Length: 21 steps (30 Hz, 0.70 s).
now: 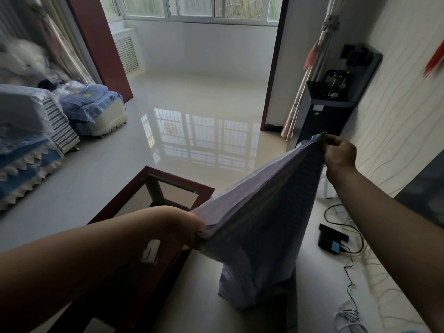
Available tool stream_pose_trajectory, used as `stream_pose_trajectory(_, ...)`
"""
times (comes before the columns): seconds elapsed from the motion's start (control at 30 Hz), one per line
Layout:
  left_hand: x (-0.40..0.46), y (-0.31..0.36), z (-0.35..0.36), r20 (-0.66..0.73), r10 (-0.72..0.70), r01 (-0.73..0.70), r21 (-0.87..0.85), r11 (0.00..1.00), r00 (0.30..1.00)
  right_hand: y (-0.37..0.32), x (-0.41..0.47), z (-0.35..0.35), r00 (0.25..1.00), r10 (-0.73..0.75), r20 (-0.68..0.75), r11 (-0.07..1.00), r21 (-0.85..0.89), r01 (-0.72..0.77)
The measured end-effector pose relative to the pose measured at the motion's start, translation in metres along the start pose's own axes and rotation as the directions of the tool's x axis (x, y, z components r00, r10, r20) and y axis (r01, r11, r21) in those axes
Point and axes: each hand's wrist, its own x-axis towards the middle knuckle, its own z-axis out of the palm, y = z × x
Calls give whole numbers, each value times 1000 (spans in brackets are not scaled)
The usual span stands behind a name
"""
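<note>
A pale purple-blue striped cloth [259, 227] hangs in the air between my two hands, stretched along its top edge and drooping toward the floor. My left hand [189, 227] grips the lower left corner, its fingers bunched into the fabric and mostly hidden. My right hand [340, 152] pinches the upper right corner, held higher and farther out.
A dark red wood-framed glass coffee table [168, 186] stands below my left arm. Sofas with blue covers [91, 109] line the left side. A black water dispenser [329, 109] stands at the right wall, with a black box and cables [332, 239] on the glossy floor.
</note>
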Motion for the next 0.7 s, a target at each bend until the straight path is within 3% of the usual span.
stream_pose_trajectory(0.07, -9, -4, -10, -151, -50, 39, -78, 996, 987, 0, 7, -6, 998, 45, -47, 998, 43, -43)
stream_pose_trajectory(0.13, -20, -9, -20, -412, -117, 41, -190, 981, 903, -2, 15, -13, 994, 69, -88, 996, 65, -64)
stream_pose_trajectory(0.2, -24, -7, -33, -516, -136, -71, -362, 929, 846, -7, 21, -19, 993, 62, -101, 997, 54, -57)
stream_pose_trajectory(0.23, -28, 1, -41, -562, -120, -115, -365, 924, 819, -10, 22, -20, 993, 51, -102, 998, 45, -47)
stream_pose_trajectory(0.33, -26, 8, -44, -495, -127, -99, -405, 909, 860, -17, 22, -20, 994, 34, -104, 999, 32, -31)
stream_pose_trajectory(0.37, -26, 9, -42, -419, -134, -36, -374, 927, 898, -17, 21, -19, 995, 32, -94, 999, 35, -28)
stream_pose_trajectory(0.4, -30, 12, -40, -346, -131, 43, -252, 967, 929, -16, 19, -17, 996, 30, -79, 999, 38, -27)
stream_pose_trajectory(0.47, -36, 14, -32, -190, -39, 55, 81, 995, 981, -12, 16, -13, 998, 34, -53, 999, 37, -32)
stream_pose_trajectory(0.57, -29, 17, -22, -6, -39, 39, 212, 977, 999, -5, 10, -6, 1000, 25, -7, 1000, 6, -25)
stream_pose_trajectory(0.63, -25, 13, -26, -83, 47, -19, 308, 951, 995, -2, 11, -6, 1000, 15, 2, 1000, -3, -15)
stream_pose_trajectory(0.7, -25, 4, -34, -256, 48, 7, 210, 978, 966, -2, 15, -10, 1000, 26, -9, 1000, 3, -26)
